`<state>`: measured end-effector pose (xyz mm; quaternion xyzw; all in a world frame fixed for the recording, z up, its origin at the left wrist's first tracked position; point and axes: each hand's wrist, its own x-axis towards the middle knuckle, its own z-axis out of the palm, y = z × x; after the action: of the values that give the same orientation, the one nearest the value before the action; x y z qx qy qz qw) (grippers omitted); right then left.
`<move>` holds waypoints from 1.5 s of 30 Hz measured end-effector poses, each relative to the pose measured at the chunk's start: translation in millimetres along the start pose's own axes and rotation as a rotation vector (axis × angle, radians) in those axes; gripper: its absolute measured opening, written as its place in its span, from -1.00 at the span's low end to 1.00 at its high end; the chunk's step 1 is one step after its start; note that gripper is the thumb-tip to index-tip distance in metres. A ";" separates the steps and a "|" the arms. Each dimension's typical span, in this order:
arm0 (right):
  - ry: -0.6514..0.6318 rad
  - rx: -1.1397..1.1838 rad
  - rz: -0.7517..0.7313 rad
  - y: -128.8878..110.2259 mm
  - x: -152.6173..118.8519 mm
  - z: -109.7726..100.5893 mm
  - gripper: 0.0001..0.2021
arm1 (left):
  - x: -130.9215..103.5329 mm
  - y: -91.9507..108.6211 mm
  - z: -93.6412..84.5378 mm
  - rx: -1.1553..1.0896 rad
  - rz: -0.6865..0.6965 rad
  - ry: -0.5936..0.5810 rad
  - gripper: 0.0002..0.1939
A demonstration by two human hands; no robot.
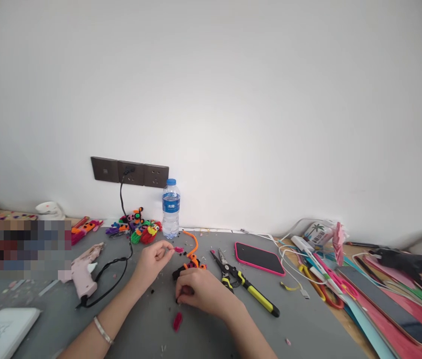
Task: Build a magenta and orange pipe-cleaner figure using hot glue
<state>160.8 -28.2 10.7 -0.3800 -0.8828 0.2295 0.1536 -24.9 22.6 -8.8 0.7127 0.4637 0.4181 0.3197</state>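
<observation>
My left hand is closed in a pinch, with a small pink fuzzy piece at its fingertips. To its right, my right hand has its thumb and forefinger pressed together near the mat; what they hold, if anything, is too small to name. Just beyond the right hand's knuckles lies an orange and black pipe-cleaner figure, partly hidden by that hand. A long orange pipe-cleaner strand curves up from it. Another short magenta fuzzy piece rests on the grey mat nearer to me.
Yellow-handled pliers and a pink-cased phone lie to the right. A water bottle stands by the wall, beside colourful pipe-cleaner figures. A corded glue gun and a white box are on the left.
</observation>
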 end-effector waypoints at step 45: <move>0.536 0.063 0.109 3.5 3.1 -5.8 -0.85 | -6.3 2.2 4.9 0.164 0.143 -0.186 -0.81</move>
<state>163.4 -22.0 14.1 -0.4691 -0.7813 0.1559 0.3811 -21.0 15.6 -11.0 0.8032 0.4129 0.3328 0.2715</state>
